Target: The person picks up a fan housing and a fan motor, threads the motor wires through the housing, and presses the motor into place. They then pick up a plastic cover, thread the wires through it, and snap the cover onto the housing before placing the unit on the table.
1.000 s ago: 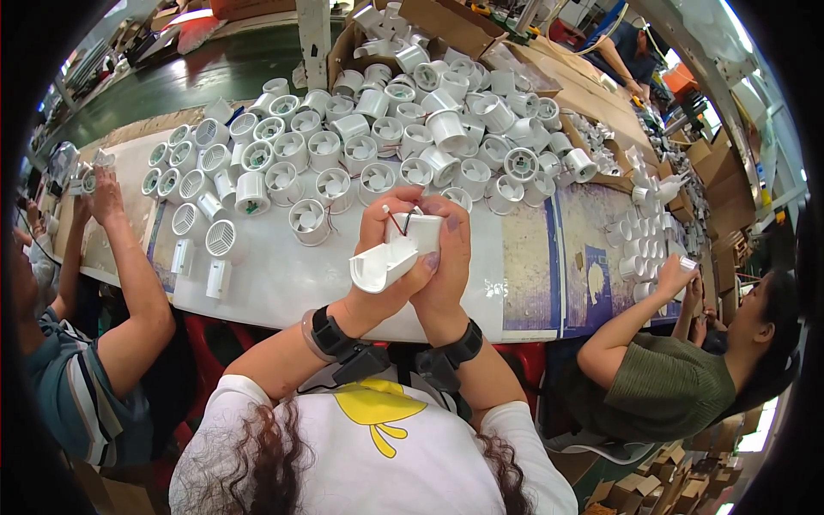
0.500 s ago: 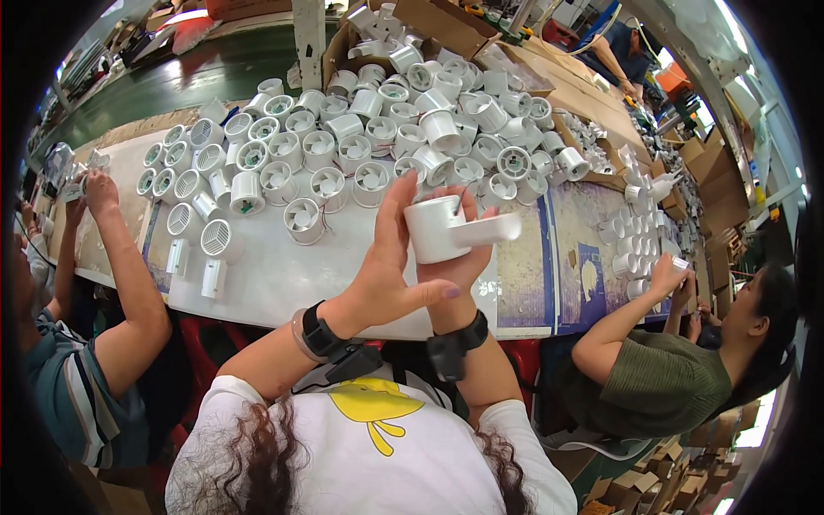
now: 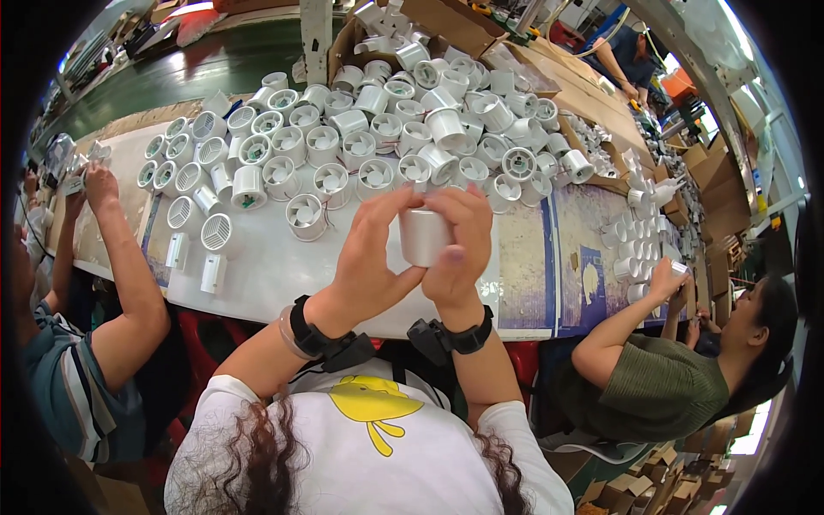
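Between my two hands, above the near part of the table, is a white cylindrical plastic housing (image 3: 424, 239) with its smooth side wall facing me. My left hand (image 3: 367, 247) curls around its left side, fingertips over the top rim. On the other side my right hand (image 3: 463, 233) wraps it, the thumb across the front near the lower edge. The flat side arm seen on it before is hidden now. Closest on the table is a white housing with fan blades (image 3: 305, 216), just beyond my left hand.
A large heap of white fan housings (image 3: 408, 133) covers the table beyond my hands. Slotted housings (image 3: 216, 232) and small white rectangular parts (image 3: 212, 273) lie at the left. Cardboard boxes (image 3: 459, 26) stand behind. Co-workers sit on both sides, one holding a small white part (image 3: 679, 268).
The housing has been turned, so its side arm no longer shows. My left hand, open beside it before, has closed around it, and my right hand now covers its right side.
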Demonstrator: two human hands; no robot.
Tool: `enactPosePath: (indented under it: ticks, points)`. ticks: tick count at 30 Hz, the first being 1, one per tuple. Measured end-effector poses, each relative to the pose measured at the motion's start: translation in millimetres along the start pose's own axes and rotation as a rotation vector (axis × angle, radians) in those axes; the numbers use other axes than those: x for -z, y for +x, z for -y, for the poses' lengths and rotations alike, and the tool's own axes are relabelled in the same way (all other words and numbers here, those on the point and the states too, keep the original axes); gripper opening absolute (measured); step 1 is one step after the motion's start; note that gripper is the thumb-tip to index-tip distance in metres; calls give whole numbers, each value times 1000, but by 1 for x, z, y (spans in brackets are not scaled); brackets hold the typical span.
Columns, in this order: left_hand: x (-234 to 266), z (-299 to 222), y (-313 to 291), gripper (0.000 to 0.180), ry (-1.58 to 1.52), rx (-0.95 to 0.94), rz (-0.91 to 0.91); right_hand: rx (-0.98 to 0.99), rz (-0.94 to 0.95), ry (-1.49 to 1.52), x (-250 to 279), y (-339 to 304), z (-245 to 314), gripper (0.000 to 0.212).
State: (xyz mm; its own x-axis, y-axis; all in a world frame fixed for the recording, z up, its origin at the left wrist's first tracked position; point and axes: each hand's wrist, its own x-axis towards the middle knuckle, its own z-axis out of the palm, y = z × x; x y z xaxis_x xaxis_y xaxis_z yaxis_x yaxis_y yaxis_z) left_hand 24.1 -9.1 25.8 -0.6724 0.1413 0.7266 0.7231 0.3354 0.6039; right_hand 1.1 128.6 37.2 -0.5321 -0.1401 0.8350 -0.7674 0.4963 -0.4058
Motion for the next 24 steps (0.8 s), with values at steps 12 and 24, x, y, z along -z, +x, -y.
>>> enactPosePath:
  ticks: [12,24]
  points:
    - [-25,-2,-1,38,-401,180,-393,-534,-203,707,-28,4,27,61]
    - [-18,6,8,42,-272,140,-418,-837,-332,1418,-36,-7,19,51]
